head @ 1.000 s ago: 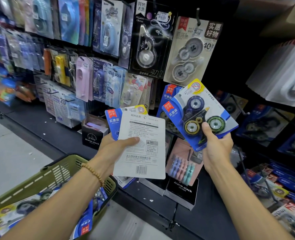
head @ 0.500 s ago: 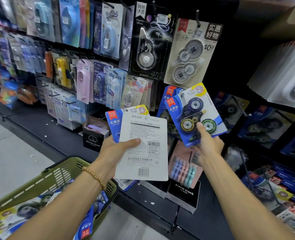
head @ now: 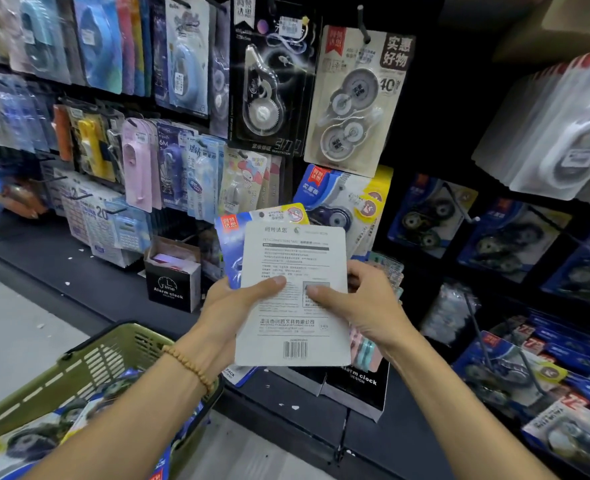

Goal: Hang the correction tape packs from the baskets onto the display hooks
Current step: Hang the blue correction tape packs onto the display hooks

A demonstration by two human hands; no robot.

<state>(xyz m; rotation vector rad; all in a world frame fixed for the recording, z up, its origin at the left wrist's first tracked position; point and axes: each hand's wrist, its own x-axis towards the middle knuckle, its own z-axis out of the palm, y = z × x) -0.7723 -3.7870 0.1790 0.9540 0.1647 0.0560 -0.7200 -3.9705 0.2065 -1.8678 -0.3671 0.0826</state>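
White card back, printed text and barcode: topmost pack point(head: 295, 296) of a small stack of correction tape packs, held upright and facing the person, in front of the display wall. Behind it, a blue-and-yellow pack point(head: 232, 237) fanned out to the left, its front turned away from the wall.

Left hand point(head: 232, 306): grips the stack at its left edge, thumb curled across the white card, fingers hidden behind the packs. Bead bracelet point(head: 191, 367) on the wrist.

Right hand point(head: 362, 303): pinches the right edge of the white card, thumb on the printed face, fingers wrapped behind.

Green plastic basket point(head: 113, 355): lower left, beside the left forearm, holding more blue correction tape packs point(head: 37, 441).

Blue packs on hook point(head: 342, 202): same kind, hanging on the wall just above and behind the held stack.

Grey double-tape pack point(head: 355, 98): hanging from a black hook point(head: 364, 26), upper centre.

Black pack point(head: 269, 84): hanging just left of the grey one.

Black alarm clock box point(head: 172, 275): open-topped, standing on the dark shelf point(head: 89, 285) left of the hands. A second alarm clock box point(head: 359, 382) below the held stack, partly hidden.

Further blue packs point(head: 428, 216): hanging on hooks to the right, in shadow.
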